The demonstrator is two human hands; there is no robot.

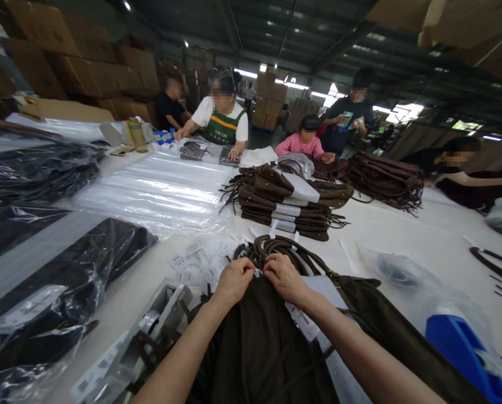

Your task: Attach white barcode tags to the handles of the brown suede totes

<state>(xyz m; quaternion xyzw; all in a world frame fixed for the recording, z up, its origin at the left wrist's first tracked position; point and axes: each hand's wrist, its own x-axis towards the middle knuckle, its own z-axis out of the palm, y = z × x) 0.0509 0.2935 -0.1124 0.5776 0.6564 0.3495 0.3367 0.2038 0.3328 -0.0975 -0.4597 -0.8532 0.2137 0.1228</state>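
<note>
My left hand (235, 279) and my right hand (285, 276) are close together over the top edge of a dark brown suede-like bag (259, 336). Both sets of fingertips are pinched, with a small white bit showing between them; what exactly they hold is too small to make out. Looped brown straps (272, 245) lie just beyond my fingers. A printed hang tag (302, 321) rests on the bag below my right wrist. Left of my left hand lies a heap of white barcode labels (196, 258).
Behind my hands stands a stack of brown bags with paper bands (287, 210). Clear plastic sleeves (158, 188) cover the table's left middle. Bagged dark goods (36, 292) lie left, a grey tray (150, 331) nearer, a blue holder (465, 353) right. Several people work across the table.
</note>
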